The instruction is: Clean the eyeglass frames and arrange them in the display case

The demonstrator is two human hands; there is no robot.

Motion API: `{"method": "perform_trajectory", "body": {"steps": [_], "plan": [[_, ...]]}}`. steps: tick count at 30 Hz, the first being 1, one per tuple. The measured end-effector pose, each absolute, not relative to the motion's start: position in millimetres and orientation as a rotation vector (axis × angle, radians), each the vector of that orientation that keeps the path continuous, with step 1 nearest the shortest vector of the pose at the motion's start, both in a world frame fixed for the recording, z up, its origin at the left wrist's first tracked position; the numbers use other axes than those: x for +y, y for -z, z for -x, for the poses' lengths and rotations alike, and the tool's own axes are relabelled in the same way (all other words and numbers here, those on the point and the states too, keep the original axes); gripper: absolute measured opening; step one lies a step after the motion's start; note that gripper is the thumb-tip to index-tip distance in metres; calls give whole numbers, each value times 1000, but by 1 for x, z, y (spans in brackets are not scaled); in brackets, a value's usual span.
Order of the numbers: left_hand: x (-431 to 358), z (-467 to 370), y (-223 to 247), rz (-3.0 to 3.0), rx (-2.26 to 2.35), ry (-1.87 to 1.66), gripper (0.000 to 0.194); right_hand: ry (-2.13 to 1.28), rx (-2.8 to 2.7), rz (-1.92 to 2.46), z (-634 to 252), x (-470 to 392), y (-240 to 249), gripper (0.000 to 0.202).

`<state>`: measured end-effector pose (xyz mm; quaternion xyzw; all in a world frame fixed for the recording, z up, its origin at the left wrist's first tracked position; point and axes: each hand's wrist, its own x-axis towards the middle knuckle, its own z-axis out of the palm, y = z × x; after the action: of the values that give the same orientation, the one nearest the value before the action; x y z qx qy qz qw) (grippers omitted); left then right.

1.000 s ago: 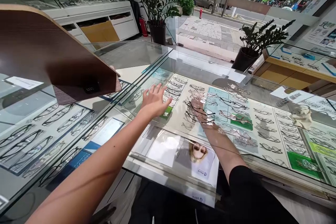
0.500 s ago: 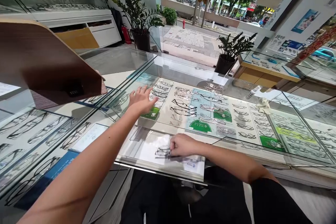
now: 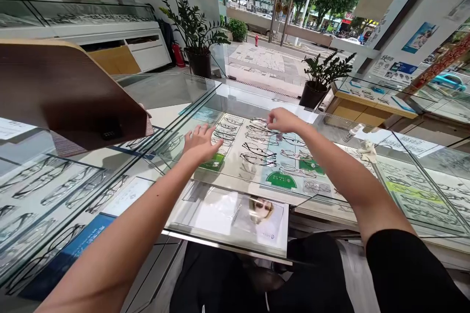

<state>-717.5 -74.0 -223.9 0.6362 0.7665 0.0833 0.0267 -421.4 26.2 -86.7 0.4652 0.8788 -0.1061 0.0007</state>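
Observation:
My left hand [image 3: 201, 144] lies on the glass top of the display counter [image 3: 172, 154] with its fingers spread, holding nothing. Toward the far side of the same glass, my right hand [image 3: 284, 120] is pinched closed on a pair of eyeglasses [image 3: 259, 122], whose frame sticks out to the left of the fingers. Several dark eyeglasses [image 3: 257, 154] show in the middle of the display, close below the right hand. Whether the held pair touches the glass I cannot tell. A green card [image 3: 213, 162] sits below my left hand.
A pulled-out drawer [image 3: 205, 212] holding a printed picture [image 3: 261, 217] is right before my body. A brown wooden board [image 3: 69, 93] juts over the left counter. On the right, a small bottle [image 3: 353, 133] and a pale figurine [image 3: 367, 150] stand on the glass. A potted plant [image 3: 319, 90] stands beyond.
My right hand has moved from above the drawer, forward and to the right, to the far part of the glass with the eyeglasses, uncovering the printed picture. My left hand has stayed on the glass.

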Motion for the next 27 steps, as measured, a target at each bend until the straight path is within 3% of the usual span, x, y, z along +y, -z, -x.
{"method": "perform_trajectory", "body": {"steps": [6, 15, 20, 23, 27], "plan": [[-75, 719, 223, -1973, 2371, -252, 82, 93, 2711, -1574, 427, 104, 121, 16], [-76, 718, 224, -1968, 2370, -285, 79, 109, 2702, -1498, 437, 96, 141, 12], [-75, 718, 225, -1967, 2367, -271, 81, 147, 2894, -1419, 433, 34, 102, 16], [-75, 718, 225, -1967, 2357, -286, 82, 490, 3080, -1109, 429, -40, 82, 17], [-75, 717, 226, -1967, 2362, -299, 82, 863, 2937, -726, 424, -140, 120, 15]]}}
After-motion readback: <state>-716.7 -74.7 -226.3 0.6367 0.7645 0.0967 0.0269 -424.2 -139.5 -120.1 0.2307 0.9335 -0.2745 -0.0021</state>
